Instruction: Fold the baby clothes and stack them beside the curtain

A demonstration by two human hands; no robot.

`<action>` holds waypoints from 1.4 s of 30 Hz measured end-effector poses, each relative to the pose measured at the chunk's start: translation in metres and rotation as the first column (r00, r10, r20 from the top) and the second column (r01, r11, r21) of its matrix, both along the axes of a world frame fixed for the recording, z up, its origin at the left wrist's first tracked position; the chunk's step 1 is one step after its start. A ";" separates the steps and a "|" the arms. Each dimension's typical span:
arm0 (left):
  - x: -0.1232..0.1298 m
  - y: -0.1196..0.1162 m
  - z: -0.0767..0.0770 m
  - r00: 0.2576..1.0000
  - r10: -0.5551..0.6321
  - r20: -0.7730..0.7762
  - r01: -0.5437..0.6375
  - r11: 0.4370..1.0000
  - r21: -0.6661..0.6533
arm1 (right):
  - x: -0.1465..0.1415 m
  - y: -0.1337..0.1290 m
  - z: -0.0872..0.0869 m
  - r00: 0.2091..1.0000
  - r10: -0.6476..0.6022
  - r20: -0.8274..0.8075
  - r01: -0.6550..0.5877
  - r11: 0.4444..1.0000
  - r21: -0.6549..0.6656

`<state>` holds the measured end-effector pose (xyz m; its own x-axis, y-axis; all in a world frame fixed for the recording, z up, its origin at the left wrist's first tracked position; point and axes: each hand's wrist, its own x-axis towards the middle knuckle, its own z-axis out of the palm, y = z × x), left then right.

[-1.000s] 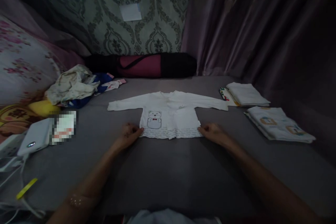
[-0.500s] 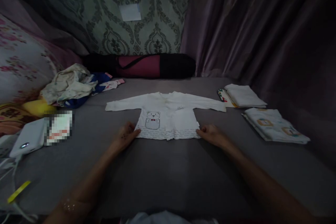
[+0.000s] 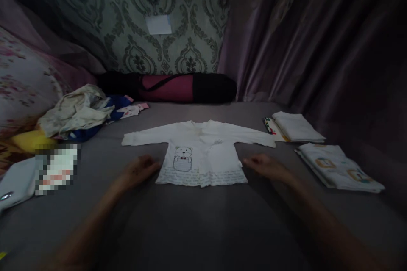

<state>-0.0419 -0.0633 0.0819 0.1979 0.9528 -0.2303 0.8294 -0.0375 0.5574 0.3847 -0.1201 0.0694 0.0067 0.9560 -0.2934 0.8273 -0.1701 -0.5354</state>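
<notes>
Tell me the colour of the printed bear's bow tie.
The bow tie is red, shown in the head view.

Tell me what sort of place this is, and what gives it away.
Probably a bedroom or similar room at home. A flat grey cloth surface, perhaps a bed, lies before grey-green damask-patterned wallpaper, with a long purple, shiny fabric curtain hanging alongside.

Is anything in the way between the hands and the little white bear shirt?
No, nothing I can see. The left hand is just beside the shirt, with only grey cloth showing between. The right hand is at the shirt's other side; it's too dim to tell if it's touching.
</notes>
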 end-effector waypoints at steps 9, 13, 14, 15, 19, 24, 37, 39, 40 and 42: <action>-0.014 0.040 -0.032 0.999 -0.027 0.022 0.021 0.973 0.229 | 0.083 0.043 0.008 0.742 -0.605 0.289 0.535 0.794 0.289; 0.023 0.056 -0.031 0.992 -0.126 0.001 0.121 0.957 0.264 | 0.091 0.044 0.001 0.706 -0.640 0.304 0.593 0.768 0.241; 0.037 0.059 -0.027 0.989 -0.150 0.003 0.143 0.948 0.286 | 0.090 0.045 -0.001 0.702 -0.643 0.307 0.600 0.765 0.232; 0.053 0.063 -0.023 0.982 -0.186 0.014 0.173 0.935 0.309 | 0.089 0.046 -0.002 0.698 -0.646 0.310 0.606 0.763 0.225; 0.124 0.076 -0.013 0.949 -0.294 0.114 0.236 0.902 0.361 | 0.085 0.048 -0.005 0.689 -0.650 0.322 0.612 0.759 0.223; 0.183 0.094 -0.039 0.894 -0.426 0.138 0.317 0.820 0.477 | 0.081 0.045 -0.005 0.680 -0.645 0.349 0.532 0.762 0.370; 0.176 0.096 -0.057 0.927 0.072 -0.369 0.193 0.751 0.631 | -0.051 0.114 -0.020 0.923 0.069 0.380 -0.211 0.913 0.348; 0.167 0.098 -0.062 0.928 0.090 -0.362 0.177 0.747 0.640 | -0.064 0.121 -0.019 0.921 0.097 0.378 -0.244 0.899 0.364; 0.164 0.099 -0.063 0.930 0.090 -0.356 0.172 0.750 0.639 | -0.070 0.122 -0.019 0.921 0.113 0.372 -0.261 0.889 0.377; 0.161 0.101 -0.065 0.933 0.086 -0.350 0.169 0.753 0.636 | -0.082 0.124 -0.019 0.922 0.136 0.363 -0.288 0.866 0.408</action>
<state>0.1187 0.0372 0.0171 0.2720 0.8849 0.3780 0.9448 -0.3201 0.0695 0.3030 0.0036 0.0503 -0.1935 0.9702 0.1462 0.9503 0.2223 -0.2179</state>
